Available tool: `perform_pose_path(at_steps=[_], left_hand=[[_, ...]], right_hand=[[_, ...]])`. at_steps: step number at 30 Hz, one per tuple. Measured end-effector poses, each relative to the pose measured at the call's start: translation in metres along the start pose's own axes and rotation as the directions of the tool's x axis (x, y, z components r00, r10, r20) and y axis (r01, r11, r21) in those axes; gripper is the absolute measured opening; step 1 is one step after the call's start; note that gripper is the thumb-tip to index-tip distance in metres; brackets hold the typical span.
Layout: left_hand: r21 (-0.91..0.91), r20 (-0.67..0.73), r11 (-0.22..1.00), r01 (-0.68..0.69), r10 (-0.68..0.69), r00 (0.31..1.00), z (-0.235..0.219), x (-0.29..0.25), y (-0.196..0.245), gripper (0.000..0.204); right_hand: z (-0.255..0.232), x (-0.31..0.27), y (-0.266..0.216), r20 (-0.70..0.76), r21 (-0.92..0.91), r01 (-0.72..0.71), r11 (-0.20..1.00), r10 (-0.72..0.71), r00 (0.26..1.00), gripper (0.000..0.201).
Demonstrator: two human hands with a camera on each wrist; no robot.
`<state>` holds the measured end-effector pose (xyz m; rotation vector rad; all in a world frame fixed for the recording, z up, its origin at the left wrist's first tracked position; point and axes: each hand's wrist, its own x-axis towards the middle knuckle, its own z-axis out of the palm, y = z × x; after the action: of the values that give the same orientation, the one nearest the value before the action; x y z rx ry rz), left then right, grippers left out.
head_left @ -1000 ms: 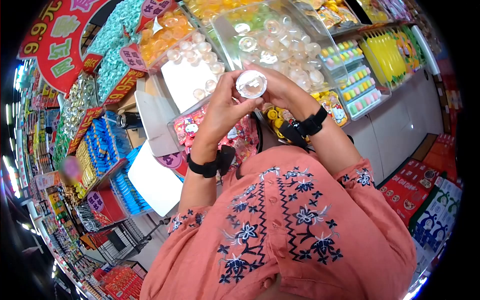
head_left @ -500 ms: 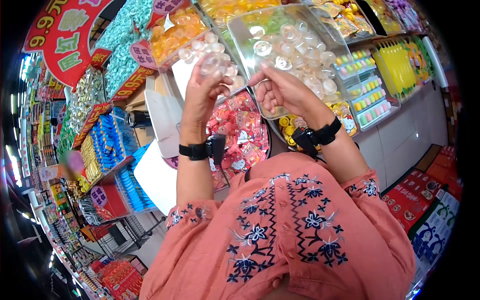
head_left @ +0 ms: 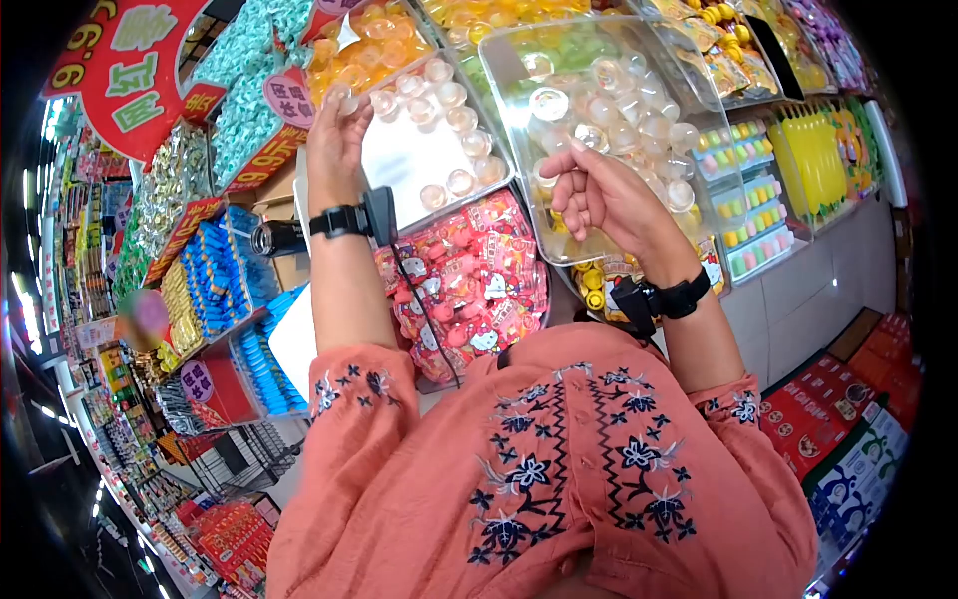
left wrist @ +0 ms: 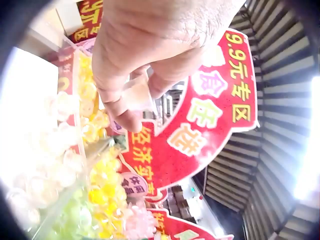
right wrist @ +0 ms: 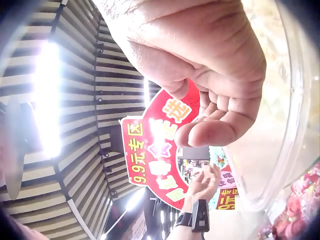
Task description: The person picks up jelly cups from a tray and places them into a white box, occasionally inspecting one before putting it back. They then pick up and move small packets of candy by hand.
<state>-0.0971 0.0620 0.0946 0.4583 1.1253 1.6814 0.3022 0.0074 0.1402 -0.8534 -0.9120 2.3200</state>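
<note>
My left hand (head_left: 337,150) is raised at the left, in front of the orange jelly cups (head_left: 364,50). Between its thumb and fingers it pinches a small clear jelly cup (left wrist: 137,95), seen best in the left wrist view. My right hand (head_left: 604,200) hovers over the front part of a clear plastic lid (head_left: 559,235), its fingers loosely bent and nothing in them. Beneath that lid lie many pale jelly cups (head_left: 624,135). Between the hands, a bin with a white base (head_left: 409,175) has more pale jelly cups (head_left: 459,183) along its back and right sides.
Pink candy packets (head_left: 474,285) fill a bin nearest the body. Teal-wrapped sweets (head_left: 239,80) and red price signs (head_left: 130,60) stand to the left. At the right are trays of pastel sweets (head_left: 753,225) and yellow packs (head_left: 813,150). A shopping cart (head_left: 235,454) is at lower left.
The hands were together around the jelly cup and have come apart. My left hand has carried it to the left; my right hand has moved right and holds nothing.
</note>
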Motion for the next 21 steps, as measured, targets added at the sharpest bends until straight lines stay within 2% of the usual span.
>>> perform_pose_path(at_steps=[2,5,6,8,9,10,13,14,17,21], left_hand=[[0.013,-0.025,1.000,-0.001,0.001,1.000,-0.021,0.018,-0.009,0.032],[0.096,-0.166,0.994,0.053,-0.036,0.985,-0.057,0.042,-0.033,0.031],[0.153,-0.265,0.984,0.095,-0.051,0.963,-0.059,0.044,-0.038,0.032],[0.200,-0.281,0.977,0.069,-0.010,0.960,-0.083,0.061,-0.060,0.030],[0.224,-0.288,0.973,0.056,0.011,0.958,-0.081,0.062,-0.061,0.030],[0.198,-0.316,0.972,0.127,-0.059,0.947,-0.080,0.061,-0.061,0.032],[0.162,-0.389,0.979,0.124,-0.052,0.920,-0.079,0.071,-0.072,0.034],[0.141,-0.395,0.977,0.162,-0.095,0.914,-0.082,0.075,-0.072,0.036],[0.161,-0.395,0.978,0.135,-0.062,0.917,-0.075,0.071,-0.071,0.036],[0.149,-0.421,0.974,0.172,-0.095,0.902,-0.078,0.080,-0.072,0.030]], right_hand=[[0.000,0.000,-0.001,-0.030,0.003,-0.005,1.000,0.005,1.000,0.045],[-0.003,0.002,0.000,-0.060,0.011,-0.021,1.000,0.022,0.998,0.044],[-0.004,0.002,0.000,-0.067,0.013,-0.029,0.999,0.030,0.997,0.044],[-0.005,0.001,0.000,-0.084,0.019,-0.039,0.999,0.040,0.996,0.045],[-0.004,0.000,0.000,-0.093,0.022,-0.043,0.999,0.044,0.995,0.045],[-0.004,0.000,-0.001,-0.108,0.012,-0.048,0.999,0.049,0.993,0.045],[-0.003,-0.001,0.001,-0.133,0.003,-0.033,0.999,0.033,0.991,0.045],[-0.002,-0.002,0.000,-0.135,0.001,-0.042,0.999,0.041,0.990,0.046],[-0.004,-0.001,0.002,-0.137,-0.005,-0.038,0.999,0.037,0.990,0.046],[-0.005,0.000,0.004,-0.129,-0.007,-0.050,0.999,0.049,0.990,0.046]])
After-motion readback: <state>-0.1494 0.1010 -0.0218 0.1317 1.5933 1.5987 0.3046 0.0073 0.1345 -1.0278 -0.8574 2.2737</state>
